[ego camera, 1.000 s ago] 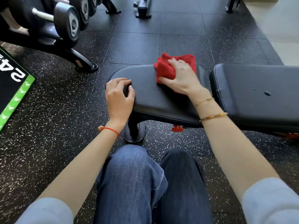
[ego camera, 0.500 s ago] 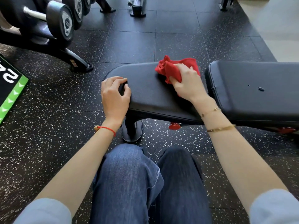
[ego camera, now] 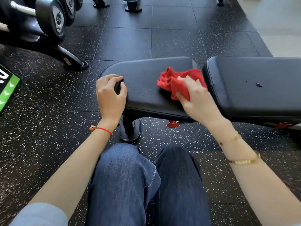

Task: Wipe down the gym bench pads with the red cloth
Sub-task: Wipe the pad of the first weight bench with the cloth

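Note:
A black gym bench stands across the floor in front of my knees, with a smaller seat pad (ego camera: 146,82) on the left and a longer back pad (ego camera: 254,88) on the right. My right hand (ego camera: 195,98) holds the bunched red cloth (ego camera: 177,82) down on the right end of the seat pad, close to the gap between the two pads. My left hand (ego camera: 110,93) grips the rounded left end of the seat pad, fingers curled over its edge.
A dumbbell rack (ego camera: 48,25) with its angled foot stands at the back left. A black and green mat (ego camera: 8,88) lies at the left edge. The bench post and foot (ego camera: 130,129) sit just ahead of my knees. Speckled rubber flooring surrounds everything.
My right hand has pulled the red cloth from the far edge of the seat pad toward me and slightly right, and the cloth has bunched up. My left hand has kept its grip.

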{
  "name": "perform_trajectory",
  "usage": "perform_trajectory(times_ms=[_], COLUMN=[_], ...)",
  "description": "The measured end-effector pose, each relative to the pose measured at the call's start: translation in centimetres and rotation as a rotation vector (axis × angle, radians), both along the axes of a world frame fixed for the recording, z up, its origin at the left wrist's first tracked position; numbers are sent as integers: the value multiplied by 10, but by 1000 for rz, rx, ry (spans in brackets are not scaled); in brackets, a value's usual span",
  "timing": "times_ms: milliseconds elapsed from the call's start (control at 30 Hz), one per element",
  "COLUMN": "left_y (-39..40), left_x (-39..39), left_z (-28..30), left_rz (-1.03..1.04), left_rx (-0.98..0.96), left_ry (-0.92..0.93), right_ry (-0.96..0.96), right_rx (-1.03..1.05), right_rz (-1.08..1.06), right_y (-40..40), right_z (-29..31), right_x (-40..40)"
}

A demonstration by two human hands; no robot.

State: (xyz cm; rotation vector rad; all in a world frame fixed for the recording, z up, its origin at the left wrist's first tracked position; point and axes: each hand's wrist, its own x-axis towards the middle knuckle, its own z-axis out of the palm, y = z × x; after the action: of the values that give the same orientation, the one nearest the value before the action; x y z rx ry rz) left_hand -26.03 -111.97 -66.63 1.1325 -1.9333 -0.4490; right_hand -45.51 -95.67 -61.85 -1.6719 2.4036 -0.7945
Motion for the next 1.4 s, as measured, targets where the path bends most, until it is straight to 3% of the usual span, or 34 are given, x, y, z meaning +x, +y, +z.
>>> perform_trajectory(times_ms=[200,467,733,933,1100,1233,1400], left_y=[0,1,2,1,-3,-4,-3], left_x=[0,-1,0,-2,-1,0,-1], left_z=[1,0,0,0,-2,-3,-4], left_rz=[-1,-4,-4,6,4,0,-8], left_rx=[10,-2,8,-10,-9,-10,-21], left_ry=[7,2,-9,-4,13,20,25], right_ry=[2,-8,38,56,60,89,67], right_rx=[71,2,52,109,60,29,54], right_rz=[-148,-19,-149,-2,251,145,25], right_y=[-49,37,-60,-118,-90,-74,-113], right_z=[9,-6,5,9,-2,-1,6], right_x=[-33,7,-43,-20,18,-16,-29])
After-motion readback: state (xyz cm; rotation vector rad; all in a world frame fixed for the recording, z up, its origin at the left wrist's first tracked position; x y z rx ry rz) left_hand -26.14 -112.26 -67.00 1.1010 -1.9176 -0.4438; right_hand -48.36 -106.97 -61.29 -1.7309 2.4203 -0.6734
